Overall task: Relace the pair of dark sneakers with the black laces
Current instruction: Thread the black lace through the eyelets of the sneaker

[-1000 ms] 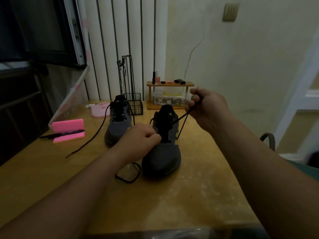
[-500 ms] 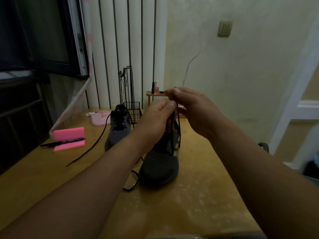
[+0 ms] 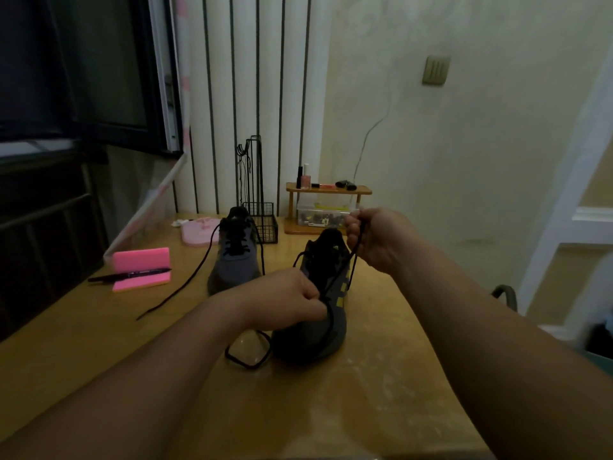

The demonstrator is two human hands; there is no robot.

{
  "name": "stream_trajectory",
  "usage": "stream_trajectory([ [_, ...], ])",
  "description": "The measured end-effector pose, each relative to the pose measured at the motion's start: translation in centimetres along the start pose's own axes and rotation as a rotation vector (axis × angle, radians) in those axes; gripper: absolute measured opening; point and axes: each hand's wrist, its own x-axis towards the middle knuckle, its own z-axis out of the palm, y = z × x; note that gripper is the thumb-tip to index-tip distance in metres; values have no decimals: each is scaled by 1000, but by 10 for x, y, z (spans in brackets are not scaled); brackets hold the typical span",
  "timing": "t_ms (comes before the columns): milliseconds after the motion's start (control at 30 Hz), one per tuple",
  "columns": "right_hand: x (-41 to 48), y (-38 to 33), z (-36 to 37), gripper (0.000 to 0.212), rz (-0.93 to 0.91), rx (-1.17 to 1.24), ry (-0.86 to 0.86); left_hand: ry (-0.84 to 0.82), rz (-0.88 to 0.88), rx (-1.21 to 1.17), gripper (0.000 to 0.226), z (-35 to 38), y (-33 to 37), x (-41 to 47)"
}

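Black lace (image 3: 353, 263) is pinched taut by the right hand (image 3: 378, 239), and by the left hand (image 3: 288, 298) at the near sneaker (image 3: 318, 330); overpulling could topple it or leave ends uneven

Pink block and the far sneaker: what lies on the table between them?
In the head view, a loose black lace from the far sneaker trails across the table, short of the pink block; nothing else.

Near sneaker (image 3: 318, 313) half-laced, lace (image 3: 351, 263) taut; far sneaker (image 3: 235, 257) laced, upright.
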Motion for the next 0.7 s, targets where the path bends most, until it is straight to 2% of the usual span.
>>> stream_trajectory([
  [100, 10, 5, -7, 33, 15, -73, 96, 17, 39, 120, 34, 3, -3, 0],
  [167, 15, 14, -19, 27, 24, -276, 173, 153, 136, 337, 22, 14, -14, 3],
  [233, 15, 22, -30, 23, -1, -426, 180, 240, 208, 388, 12, 32, -23, 2],
  [333, 7, 17, -30, 20, -154, -429, 134, 345, 211, 161, 17, 67, -30, 5],
  [433, -1, -4, -17, 20, -341, -327, 108, 517, 135, 127, 23, 89, -28, 19],
  [500, -9, -16, -10, 20, -404, -276, 53, 531, 58, 95, 24, 91, -24, 28],
  [567, -18, -18, -8, 23, -387, -305, -8, 558, 15, 62, 18, 86, -20, 30],
  [633, -27, -10, -10, 27, -333, -346, -94, 737, 44, -10, 17, 74, -10, 25],
  [667, -33, -2, -11, 27, -316, -345, -155, 811, 73, -117, 19, 66, 0, 21],
  [700, -37, 6, -11, 28, -312, -352, -204, 796, 94, -291, 24, 56, 12, 18],
])
